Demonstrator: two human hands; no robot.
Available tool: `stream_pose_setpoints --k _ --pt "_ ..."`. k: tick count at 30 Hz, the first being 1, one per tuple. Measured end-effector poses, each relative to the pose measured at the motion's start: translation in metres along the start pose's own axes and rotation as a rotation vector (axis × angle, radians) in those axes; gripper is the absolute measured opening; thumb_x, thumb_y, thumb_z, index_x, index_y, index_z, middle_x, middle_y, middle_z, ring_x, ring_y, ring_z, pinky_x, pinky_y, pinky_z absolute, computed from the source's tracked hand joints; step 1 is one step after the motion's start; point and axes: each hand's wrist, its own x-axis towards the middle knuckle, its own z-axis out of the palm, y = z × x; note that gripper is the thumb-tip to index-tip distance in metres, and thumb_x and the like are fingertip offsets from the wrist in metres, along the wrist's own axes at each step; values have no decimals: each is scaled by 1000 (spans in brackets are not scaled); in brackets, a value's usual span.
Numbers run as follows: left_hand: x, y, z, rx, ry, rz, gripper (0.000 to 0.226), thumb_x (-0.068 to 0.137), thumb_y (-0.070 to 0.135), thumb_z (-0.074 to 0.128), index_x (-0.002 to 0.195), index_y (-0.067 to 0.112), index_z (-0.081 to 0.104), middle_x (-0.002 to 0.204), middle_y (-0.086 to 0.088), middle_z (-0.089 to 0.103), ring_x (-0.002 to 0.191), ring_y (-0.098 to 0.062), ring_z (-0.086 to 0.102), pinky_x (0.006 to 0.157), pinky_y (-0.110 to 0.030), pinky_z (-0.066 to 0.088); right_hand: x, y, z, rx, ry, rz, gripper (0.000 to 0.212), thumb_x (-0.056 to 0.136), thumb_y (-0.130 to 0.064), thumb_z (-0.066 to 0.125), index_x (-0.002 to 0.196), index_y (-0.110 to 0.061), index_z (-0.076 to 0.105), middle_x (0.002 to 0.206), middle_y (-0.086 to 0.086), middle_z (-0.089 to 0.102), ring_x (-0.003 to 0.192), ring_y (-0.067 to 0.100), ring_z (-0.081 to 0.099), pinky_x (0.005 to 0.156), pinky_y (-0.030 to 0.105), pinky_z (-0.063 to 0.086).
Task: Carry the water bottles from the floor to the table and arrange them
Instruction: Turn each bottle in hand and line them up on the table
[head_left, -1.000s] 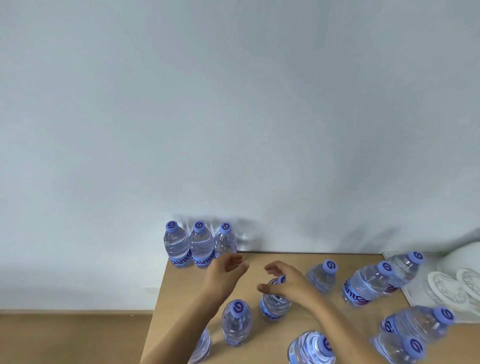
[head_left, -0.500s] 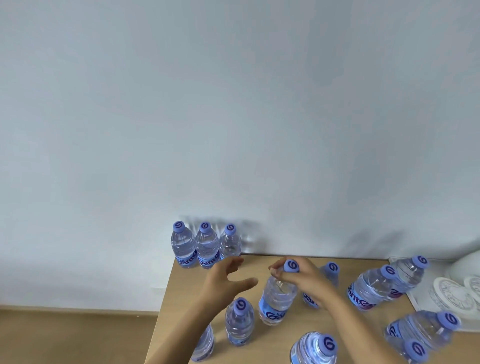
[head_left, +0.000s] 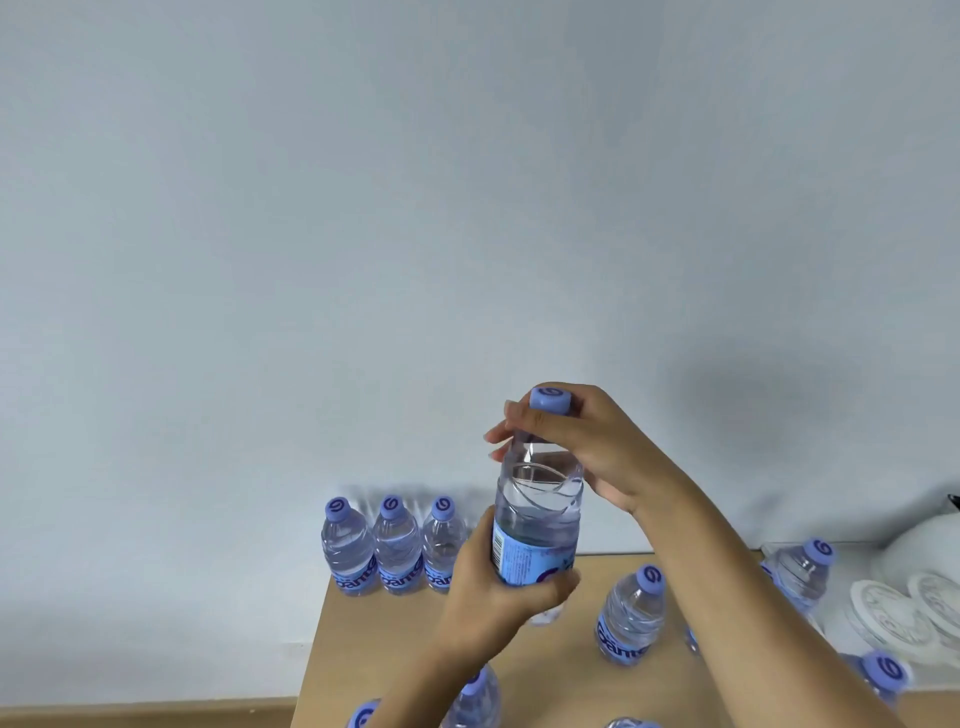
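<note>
A clear water bottle (head_left: 537, 499) with a blue label and purple cap is held upright above the wooden table (head_left: 561, 660). My right hand (head_left: 587, 441) pinches its neck just under the cap. Around the labelled lower part of the bottle wraps my left hand (head_left: 493, 592). Three matching bottles (head_left: 395, 545) stand in a row at the table's back left corner against the wall. Another bottle (head_left: 631, 616) stands to the right of the held one.
More bottles stand at the right (head_left: 800, 571) and along the lower edge (head_left: 475, 699). White round lids (head_left: 904, 613) and a white object lie at the far right. The table's left edge drops to a wooden floor (head_left: 145, 714). The wall is close behind.
My right hand has lifted the bottle off the table by its neck. My left hand has moved in and closed around its labelled body. The view has tilted up slightly.
</note>
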Motion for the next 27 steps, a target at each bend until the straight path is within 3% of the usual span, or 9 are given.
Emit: stream_pose_setpoints --k 3,6,11,13,16,19,25,27 --pt "5 17 5 -14 107 64 44 56 23 85 94 18 63 83 -6 73 72 -19 69 64 -27 57 5 -7 9 38 212 -39 25 82 -36 78 88 -14 67 94 12 76 88 26 74 75 37 58" --pt "9 31 8 12 218 110 40 54 23 84 87 19 62 72 -2 69 58 -11 62 54 -20 50 6 -8 20 -104 362 -59 34 79 -44 79 92 -16 65 82 -5 69 78 10 68 82 36 55" --pt "12 43 8 99 281 146 44 53 29 84 89 25 59 71 4 69 52 -9 60 48 -20 48 10 -10 32 -57 489 -128 26 76 -24 81 89 -16 61 75 -8 64 69 17 65 79 41 57" --pt "12 47 7 109 276 145 47 52 31 85 92 27 59 74 5 70 54 -11 62 48 -21 49 12 -12 32 -35 486 -151 20 75 -16 77 86 -16 60 72 -5 63 66 21 64 75 42 57" --pt "13 53 4 125 235 137 52 50 35 86 95 28 60 80 7 71 65 -15 67 55 -26 56 12 -19 29 -9 450 -172 14 68 -16 74 69 -21 61 65 1 63 59 23 63 64 37 55" --pt "17 61 1 117 151 111 55 50 35 88 98 26 62 86 7 73 74 -13 70 62 -24 56 13 -27 25 15 391 -168 13 65 -17 74 64 -21 61 65 4 62 58 21 62 59 33 54" --pt "24 81 -11 -2 -117 54 46 56 25 90 95 26 67 91 -4 74 82 -18 71 70 -25 55 14 -46 10 110 208 -160 22 57 -18 77 74 -12 64 78 13 67 73 31 68 71 40 56" --pt "26 87 -14 16 -124 80 43 56 23 90 93 29 67 90 -2 74 81 -17 71 70 -24 55 14 -51 8 143 140 -180 15 62 -14 74 74 -13 65 82 15 70 77 33 71 71 39 59"
